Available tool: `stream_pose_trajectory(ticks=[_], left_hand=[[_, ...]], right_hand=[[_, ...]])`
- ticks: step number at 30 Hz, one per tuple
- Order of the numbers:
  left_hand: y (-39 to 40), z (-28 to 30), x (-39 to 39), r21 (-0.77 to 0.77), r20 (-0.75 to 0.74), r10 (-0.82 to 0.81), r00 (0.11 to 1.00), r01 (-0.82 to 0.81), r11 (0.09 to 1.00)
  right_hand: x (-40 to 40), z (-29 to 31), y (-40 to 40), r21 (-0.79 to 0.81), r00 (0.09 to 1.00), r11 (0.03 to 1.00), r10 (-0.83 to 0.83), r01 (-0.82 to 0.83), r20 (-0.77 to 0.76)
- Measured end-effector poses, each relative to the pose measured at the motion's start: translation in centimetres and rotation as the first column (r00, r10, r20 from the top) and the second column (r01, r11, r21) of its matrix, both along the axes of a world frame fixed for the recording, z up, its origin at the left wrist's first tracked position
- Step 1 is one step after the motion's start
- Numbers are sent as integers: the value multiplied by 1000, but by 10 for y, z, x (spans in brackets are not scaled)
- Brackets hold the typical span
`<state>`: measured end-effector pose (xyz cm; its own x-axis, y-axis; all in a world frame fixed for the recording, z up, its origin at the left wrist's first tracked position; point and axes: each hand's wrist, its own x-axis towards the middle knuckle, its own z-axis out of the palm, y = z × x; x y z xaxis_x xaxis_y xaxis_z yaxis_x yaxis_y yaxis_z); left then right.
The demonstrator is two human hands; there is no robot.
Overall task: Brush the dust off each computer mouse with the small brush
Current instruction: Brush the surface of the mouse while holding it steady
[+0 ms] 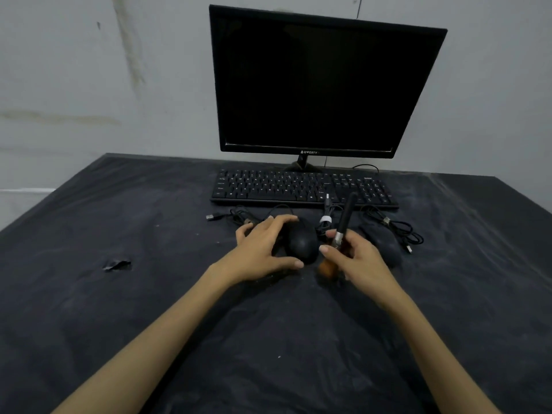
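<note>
Gripping the middle mouse from its left side, the left hand had its fingers curled over the far edge and its thumb along the near edge, steadying the mouse on the cloth. Just right of that mouse, the right hand pinched the brush at its metal collar between thumb and fingers, the black handle tilting up and away toward the keyboard and the brown bristles pointing down and slightly left, at or just above the cloth beside the near right edge of the mouse; whether they touched the mouse could not be told. Right of the right hand, partly behind it, lay a second mouse, greyer with dust, its cable looped beyond it and ending in a plug. Under and behind the left hand a third dark shape sat on the cloth, too hidden to name. Beyond both hands more coiled cables and a loose USB plug lay between the mice and the keyboard. Farther still stood a dark monitor against a pale wall. Well left of the left hand, a small tear showed in the dusty black cloth.
</note>
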<state>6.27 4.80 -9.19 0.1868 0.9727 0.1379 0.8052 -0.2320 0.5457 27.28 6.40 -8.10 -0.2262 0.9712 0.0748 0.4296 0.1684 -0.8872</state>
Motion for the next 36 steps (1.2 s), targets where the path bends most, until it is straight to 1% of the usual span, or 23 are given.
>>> stream_pose_trajectory(ticks=[5, 8, 10, 12, 14, 16, 18, 23, 26, 29, 33, 36], left_hand=[[-10, 1, -10, 55, 25, 21, 999, -22, 998], [-23, -4, -28, 148, 148, -15, 989, -7, 989], [-31, -7, -47, 194, 228, 33, 973, -79, 978], [-37, -6, -66, 225, 300, 148, 942, -221, 949], [-43, -4, -83, 215, 375, 274, 886, -370, 904], [-47, -5, -98, 159, 431, 370, 823, -473, 866], [-49, -6, -107, 100, 463, 426, 777, -523, 846], [-48, -2, -115, 78, 523, 451, 723, -568, 819], [-48, -4, -115, 85, 502, 444, 742, -553, 829], [-47, -8, -110, 78, 466, 427, 775, -516, 853], [-45, -11, -101, 141, 390, 356, 849, -437, 888], [-43, -10, -92, 196, 344, 312, 886, -393, 899]], right_hand=[[-20, 0, -1, -10, 997, 998, 59, -59, -56], [-40, 3, -5, -33, 989, 989, 143, -145, -38], [-61, 5, -10, -55, 977, 975, 215, -215, 0], [-86, 7, -15, -65, 955, 957, 288, -283, 69], [-112, 8, -18, -82, 926, 937, 349, -341, 143], [-138, 6, -21, -117, 905, 923, 382, -366, 185], [-158, 4, -21, -139, 897, 924, 379, -356, 227], [-187, 3, -21, -177, 874, 930, 364, -322, 322], [-189, 4, -23, -196, 867, 932, 356, -304, 349], [-188, 4, -23, -174, 871, 944, 326, -280, 368], [-179, 0, -21, -134, 916, 967, 249, -217, 313], [-161, 0, -20, -54, 954, 990, 137, -128, 267]])
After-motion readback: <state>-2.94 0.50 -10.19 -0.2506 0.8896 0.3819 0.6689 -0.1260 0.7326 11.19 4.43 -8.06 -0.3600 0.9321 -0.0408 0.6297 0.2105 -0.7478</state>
